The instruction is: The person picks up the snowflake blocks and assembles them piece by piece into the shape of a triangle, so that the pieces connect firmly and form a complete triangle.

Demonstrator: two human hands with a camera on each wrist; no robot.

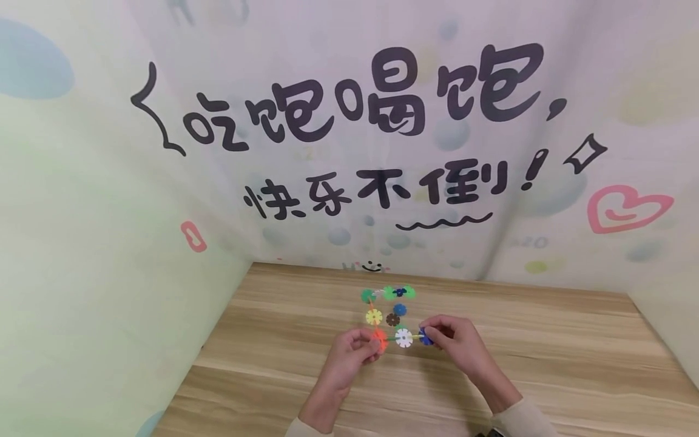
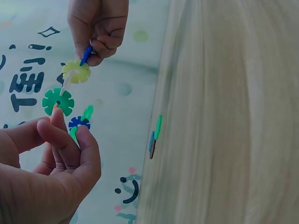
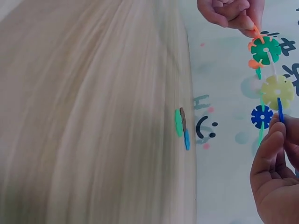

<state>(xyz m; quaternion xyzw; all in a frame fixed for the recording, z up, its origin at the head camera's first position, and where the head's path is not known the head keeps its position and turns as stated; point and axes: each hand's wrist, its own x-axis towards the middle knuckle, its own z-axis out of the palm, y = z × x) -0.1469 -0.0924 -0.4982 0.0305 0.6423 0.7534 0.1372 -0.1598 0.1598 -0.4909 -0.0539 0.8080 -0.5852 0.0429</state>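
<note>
My left hand [image 1: 349, 355] pinches an orange notched disc [image 1: 380, 341] at the near corner of a linked chain of plastic snowflake discs. With thumb and fingertips, my right hand [image 1: 460, 345] grips the dark blue disc [image 1: 426, 336] at the chain's right end. Between the hands sits a white disc [image 1: 404, 338], joined by green and yellow discs seen edge-on. From the left corner the chain runs away past a yellow disc [image 1: 374, 317] to a green disc [image 1: 368, 295], then right through several more. Both wrist views show the chain held up off the table.
Loose on the wooden table [image 1: 262, 364] lie a blue disc [image 1: 400, 309], a brown disc [image 1: 392, 320] and a light green disc [image 2: 159, 127], close together near the back edge. A printed cloth wall [image 1: 349, 243] rises behind the table, another along the left.
</note>
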